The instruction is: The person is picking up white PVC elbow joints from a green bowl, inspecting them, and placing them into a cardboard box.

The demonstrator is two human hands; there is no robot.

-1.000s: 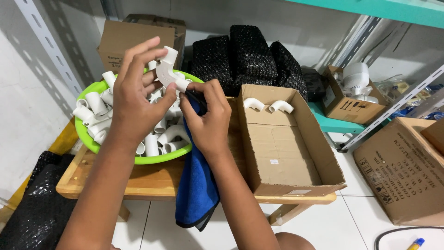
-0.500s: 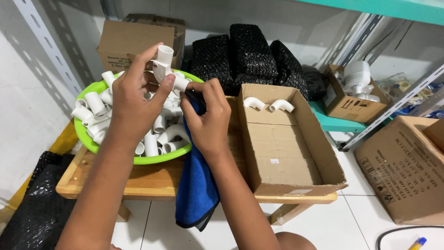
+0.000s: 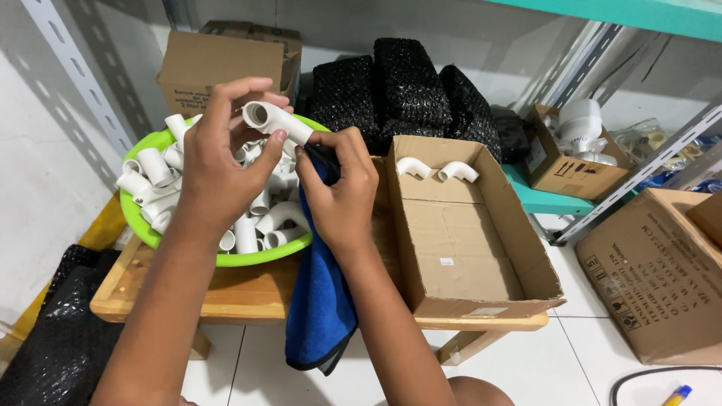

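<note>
Holding a white elbow fitting (image 3: 277, 120) up over the green basin (image 3: 143, 225), the left hand (image 3: 218, 162) has its thumb and fingers closed round the fitting's bend, so both open ends stay free. Just right of it, the right hand (image 3: 338, 192) is closed on a blue cloth (image 3: 320, 301), pinching a fold against the fitting's near end; the rest of the cloth hangs below that hand, past the edge of the tabletop (image 3: 226, 289). Under the left hand the basin is heaped with more white fittings (image 3: 158, 165), close enough to reach without leaning. Right of the right hand an open cardboard box (image 3: 459, 248) sits on the tabletop, with two elbows (image 3: 436, 169) lying at its far end and the rest of its floor bare. Beyond both hands stand black mesh bundles (image 3: 410, 90) and a closed brown box (image 3: 222, 64). Further right, well apart from the hands, another carton (image 3: 654, 278) rests on the floor.
</note>
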